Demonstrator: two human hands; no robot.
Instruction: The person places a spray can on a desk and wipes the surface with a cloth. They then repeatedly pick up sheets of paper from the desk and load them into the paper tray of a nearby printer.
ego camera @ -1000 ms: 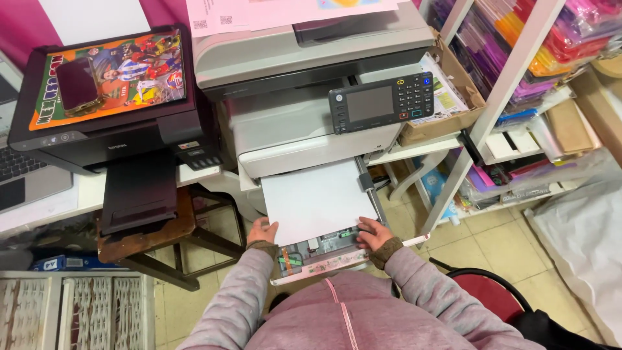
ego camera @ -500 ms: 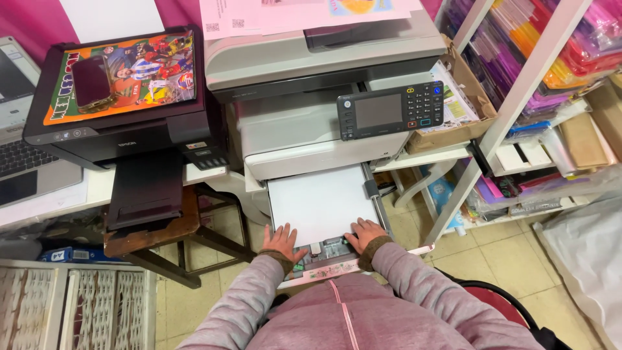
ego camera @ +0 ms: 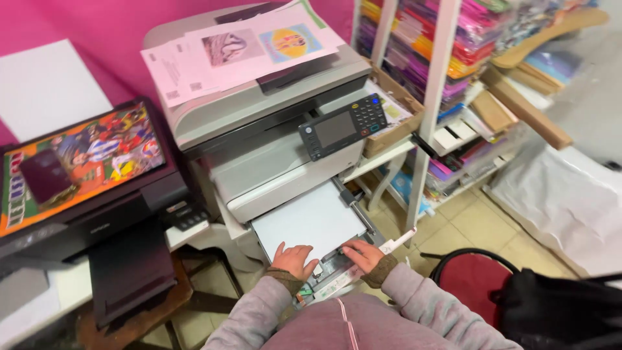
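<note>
We are working at the pulled-out paper tray [ego camera: 363, 223] of a large grey multifunction copier [ego camera: 272, 123], and the step in hand looks to us like seating the white paper stack [ego camera: 311, 223] in that tray. The stack is lying flat inside the tray, low at the copier's front, between its side guides.

Our left hand [ego camera: 293, 258] is resting palm down on the near edge of the stack, fingers loosely spread and flat, gripping nothing. Our right hand [ego camera: 363, 254] is lying on the tray's front rail just beside the stack; its fingers are bent over the edge, but we cannot tell whether they are pinching a guide or only pressing.

As we judge it, the next move is calling for even pressure from both hands, so the stack is sitting square before the tray slides back in. A black printer [ego camera: 84, 188] is standing to the left.
</note>
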